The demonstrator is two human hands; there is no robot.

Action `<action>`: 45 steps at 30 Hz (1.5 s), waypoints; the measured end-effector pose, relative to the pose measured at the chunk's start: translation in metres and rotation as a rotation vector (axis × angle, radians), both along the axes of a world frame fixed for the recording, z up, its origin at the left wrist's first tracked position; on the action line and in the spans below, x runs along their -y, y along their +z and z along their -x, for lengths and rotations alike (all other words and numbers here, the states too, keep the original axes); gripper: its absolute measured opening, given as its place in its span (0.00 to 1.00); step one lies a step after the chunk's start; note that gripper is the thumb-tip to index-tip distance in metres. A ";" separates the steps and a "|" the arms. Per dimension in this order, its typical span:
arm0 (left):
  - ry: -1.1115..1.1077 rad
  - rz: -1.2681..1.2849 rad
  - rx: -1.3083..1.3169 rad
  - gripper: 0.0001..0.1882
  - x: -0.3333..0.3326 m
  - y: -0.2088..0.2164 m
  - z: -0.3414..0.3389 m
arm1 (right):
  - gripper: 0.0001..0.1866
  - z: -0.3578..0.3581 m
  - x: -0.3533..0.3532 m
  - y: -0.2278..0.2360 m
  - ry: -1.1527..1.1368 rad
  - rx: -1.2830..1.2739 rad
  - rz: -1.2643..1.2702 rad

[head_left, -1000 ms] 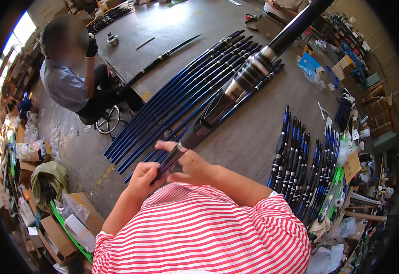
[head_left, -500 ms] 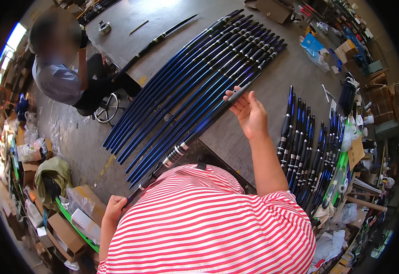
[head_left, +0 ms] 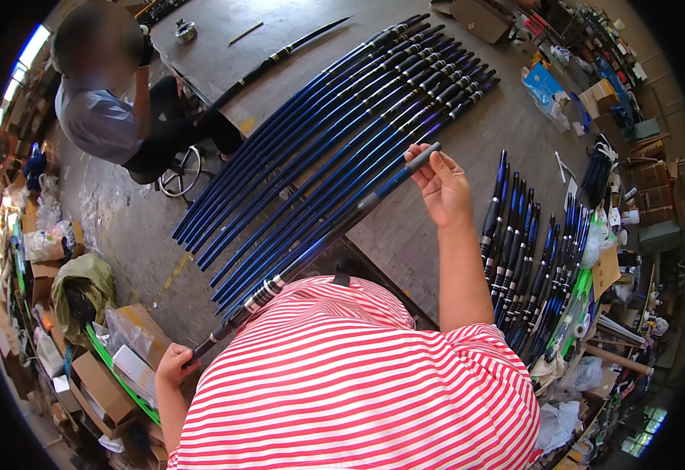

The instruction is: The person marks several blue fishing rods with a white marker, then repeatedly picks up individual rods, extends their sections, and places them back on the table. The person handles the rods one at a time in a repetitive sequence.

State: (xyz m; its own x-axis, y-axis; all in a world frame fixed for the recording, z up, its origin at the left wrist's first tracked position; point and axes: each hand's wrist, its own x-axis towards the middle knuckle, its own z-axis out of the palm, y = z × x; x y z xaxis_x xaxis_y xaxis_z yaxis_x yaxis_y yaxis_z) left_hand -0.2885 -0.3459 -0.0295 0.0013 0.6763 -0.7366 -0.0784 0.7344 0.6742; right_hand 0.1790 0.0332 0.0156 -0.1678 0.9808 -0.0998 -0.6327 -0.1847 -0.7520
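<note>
A fishing rod (head_left: 315, 241), dark blue and black with silver rings, slants across my body from lower left to upper right. My left hand (head_left: 174, 365) is closed round its lower end, beside my striped shirt. At the other end, my right hand (head_left: 443, 188) pinches the dark grey end piece between thumb and fingers; the remaining fingers are loosely curled. Beyond the rod, a fanned row of similar blue fishing rods (head_left: 319, 149) lies on the grey tabletop (head_left: 405, 258). Nearer my right arm, a second bunch of rods (head_left: 519, 243) rests with its tips pointing away.
A seated person (head_left: 103, 117) at the far left has a dark rod (head_left: 260, 72) across the table. Cardboard boxes (head_left: 107, 392) and a green cloth (head_left: 84, 286) crowd the left. Blue packaging (head_left: 545, 84) lies at the back right, near cluttered shelves (head_left: 648, 188).
The rod in my hands has slid down and left, with my left hand moving outward. My right hand, more open before under the rod's end, now pinches that end a little farther right.
</note>
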 end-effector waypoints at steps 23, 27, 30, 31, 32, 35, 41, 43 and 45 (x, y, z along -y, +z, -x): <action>-0.176 -0.102 -0.309 0.26 -0.023 0.043 0.038 | 0.07 -0.056 -0.006 -0.001 0.262 0.297 0.009; -0.336 -0.106 -0.400 0.23 -0.068 0.081 0.060 | 0.11 -0.086 0.008 0.013 0.738 0.801 -0.064; -0.434 -0.120 -0.436 0.21 -0.118 0.105 0.069 | 0.18 -0.085 0.043 -0.001 1.098 0.879 -0.137; -0.492 -0.156 -0.487 0.20 -0.137 0.110 0.075 | 0.18 -0.086 0.063 -0.012 1.104 0.746 -0.112; -0.565 -0.154 -0.552 0.19 -0.157 0.122 0.072 | 0.19 -0.084 0.078 -0.015 1.113 0.783 -0.050; -0.696 -0.326 -0.788 0.20 -0.215 0.141 0.074 | 0.16 -0.097 0.138 -0.049 0.882 0.639 0.127; -0.836 -1.371 -1.446 0.27 -0.336 0.173 -0.083 | 0.17 -0.092 0.259 -0.056 0.319 0.554 0.463; -0.712 -1.453 -1.284 0.22 -0.343 0.156 -0.113 | 0.19 -0.095 0.298 -0.080 0.106 0.618 0.478; -0.724 -1.548 -1.217 0.21 -0.342 0.134 -0.137 | 0.19 -0.086 0.326 -0.093 -0.179 0.536 0.473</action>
